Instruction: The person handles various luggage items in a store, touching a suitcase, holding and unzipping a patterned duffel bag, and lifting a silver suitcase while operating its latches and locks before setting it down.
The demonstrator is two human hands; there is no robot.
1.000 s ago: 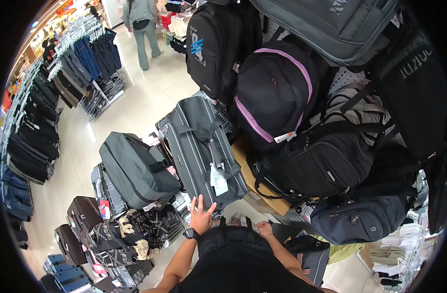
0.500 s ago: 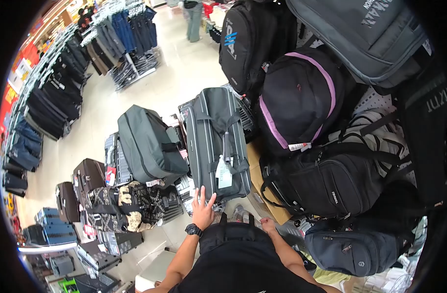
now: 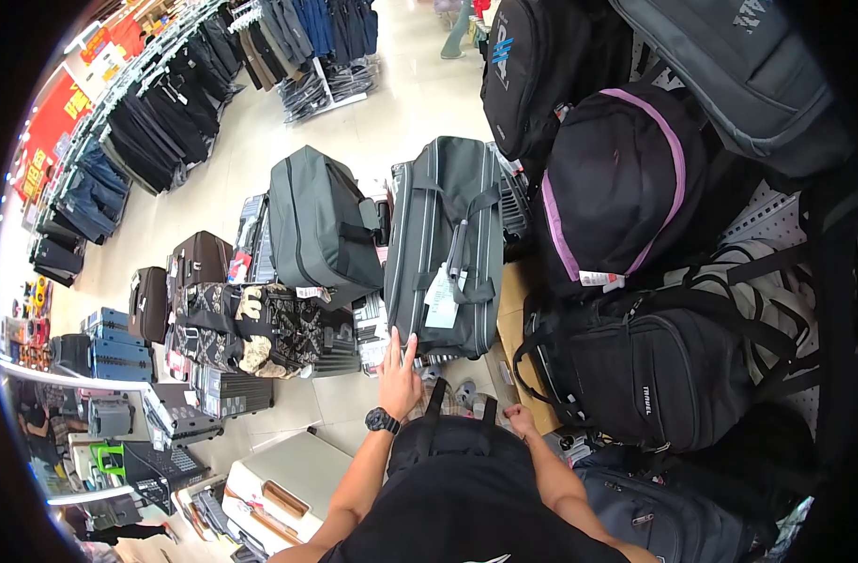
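Observation:
A dark grey duffel bag [image 3: 405, 249] with black straps lies in front of me, a pale paper tag [image 3: 440, 305] hanging on it. My left hand [image 3: 399, 380], with a black watch on the wrist, reaches to its near left corner. The fingers are stretched out, and the fingertips are at the bag's edge. Low at my right side is my right hand [image 3: 520, 421], its fingers curled closed. Whether anything is inside them is hidden. It is nearest to a cardboard box [image 3: 515, 324] and a black backpack [image 3: 668, 385]. A black bag [image 3: 457, 439] with two straps is against my body.
To the left stand a grey-green bag [image 3: 321, 225], a patterned bag [image 3: 250, 328] and brown suitcases [image 3: 200, 260]. A cream suitcase [image 3: 297, 479] is beside my left arm. Hanging backpacks, one black with purple trim [image 3: 616, 178], crowd the right. Trouser racks [image 3: 157, 117] line the back left.
The view has turned left, so the bags and racks appear farther right and more of the cream suitcase shows. My left hand remains at the duffel bag's edge; my right hand remains curled.

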